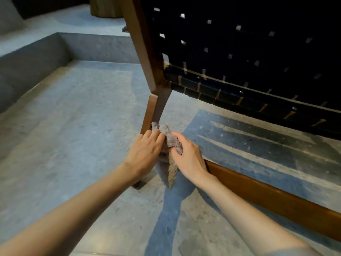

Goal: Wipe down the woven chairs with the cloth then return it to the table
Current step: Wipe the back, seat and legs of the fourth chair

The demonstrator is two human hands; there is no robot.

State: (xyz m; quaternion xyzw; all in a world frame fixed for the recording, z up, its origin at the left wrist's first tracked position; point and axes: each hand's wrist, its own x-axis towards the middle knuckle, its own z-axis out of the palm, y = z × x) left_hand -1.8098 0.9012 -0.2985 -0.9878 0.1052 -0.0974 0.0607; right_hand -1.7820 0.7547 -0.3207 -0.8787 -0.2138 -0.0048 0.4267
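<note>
**Stone floor [73, 135], cloth [172, 163] at the chair leg [148, 115]**

Grey speckled surface underfoot. A raised ledge [36, 58] of the same material runs along the left, and striped shadows lie under the chair.

Item under work: woven chair [239, 43]. Black straps cross over a brown wooden frame, with light showing through the small gaps. A low wooden rail [276, 198] runs from the leg off to the right, near the floor.

My left hand [144, 152]: fingers curled over the upper part of the cloth, holding it against the leg.

My right hand [190, 157]: thumb and fingers pinch the cloth from the other side. The wrist sits over the near end of the rail.

Cloth: grey-brown, shaggy, bunched between both hands. Its top tuft sticks up against the leg. The lower end hangs in a point toward the floor, and I cannot tell whether it touches. Both forearms are bare.
</note>
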